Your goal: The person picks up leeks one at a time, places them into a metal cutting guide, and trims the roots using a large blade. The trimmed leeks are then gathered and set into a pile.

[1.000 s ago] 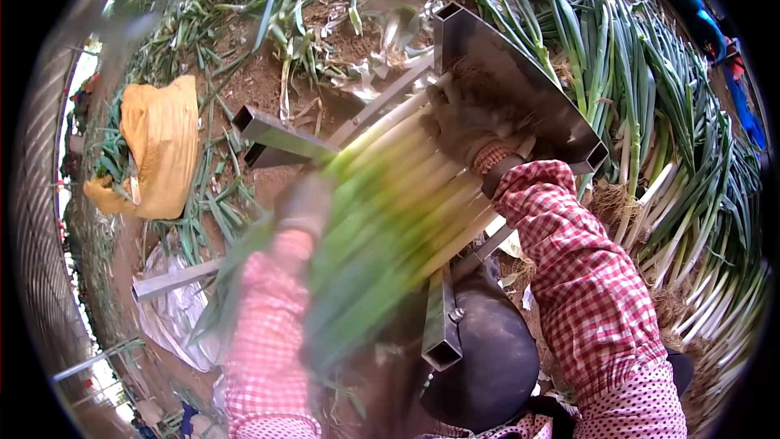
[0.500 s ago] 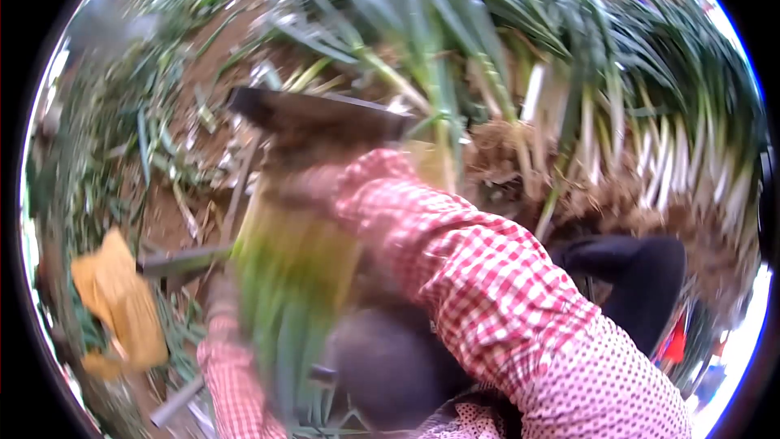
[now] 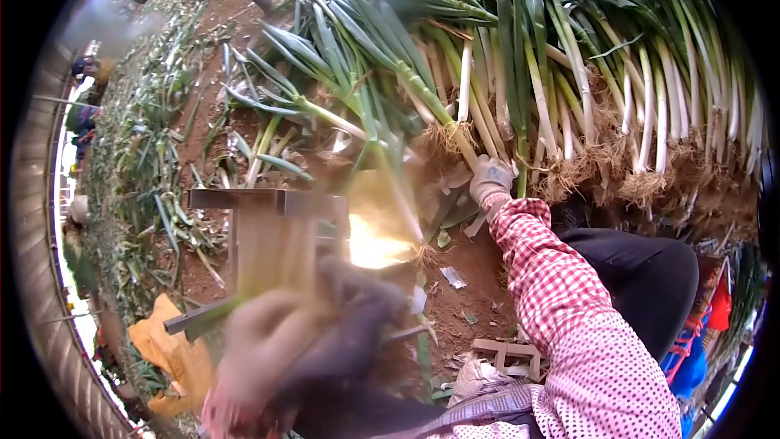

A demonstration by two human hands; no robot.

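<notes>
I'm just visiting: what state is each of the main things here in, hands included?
Right hand: at the lower end of a stalk, grip unclear
Left hand: motion-blurred, open or closed unclear
Heaped onions: roots and green leaves attached
Metal frame: partly blurred, contents unclear
Orange sheet: crumpled
Ground: bare soil in places, scraps elsewhere

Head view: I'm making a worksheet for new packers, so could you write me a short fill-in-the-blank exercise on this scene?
1. The hand at the row of stalks is the person's ____ one.
2. The other hand, near the metal frame, looks ____ rather than sharp.
3. The stalks have mostly white lower parts and ____ leaves.
4. The crumpled yellow sheet lies toward the lower ____ of the view.

Missing words: right; blurred; green; left.
</notes>
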